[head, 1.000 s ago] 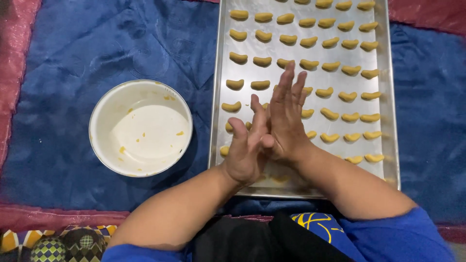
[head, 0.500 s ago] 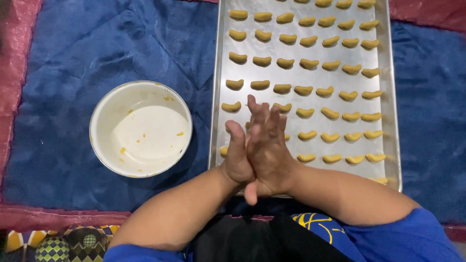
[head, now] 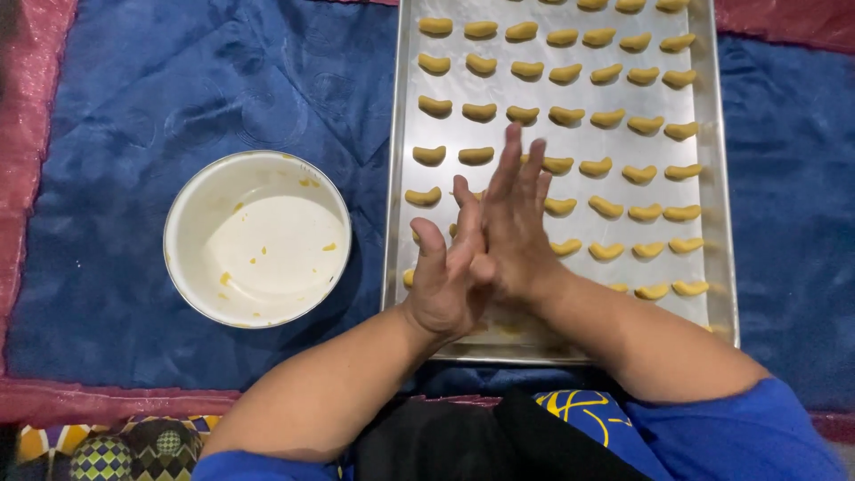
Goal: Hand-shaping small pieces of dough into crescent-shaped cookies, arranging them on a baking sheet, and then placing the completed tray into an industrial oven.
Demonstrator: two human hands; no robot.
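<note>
Head view, looking straight down: the left hand and the right hand are pressed palm to palm above the near end of a metal baking tray. The fingers of both are stretched out flat, neither curled nor clenched, and the right hand sits further forward, its fingertips reaching past those of the left. Whether anything lies between the palms cannot be told, as the contact is hidden.

The tray lies lengthwise away from the person on a blue cloth with a reddish border. Rows of small yellow crescent-shaped dough pieces fill it, each set apart from its neighbours; the pieces nearest the person are partly covered by the hands and forearms. The hands hover over the left half of the tray's near rows, with crescents showing just beside the fingers on both sides.

To the left of the tray, on the same cloth, stands a round white bowl, apart from the tray's edge. Its inside shows only a few yellow crumbs and smears. Blue sleeves show at the bottom of the frame.
</note>
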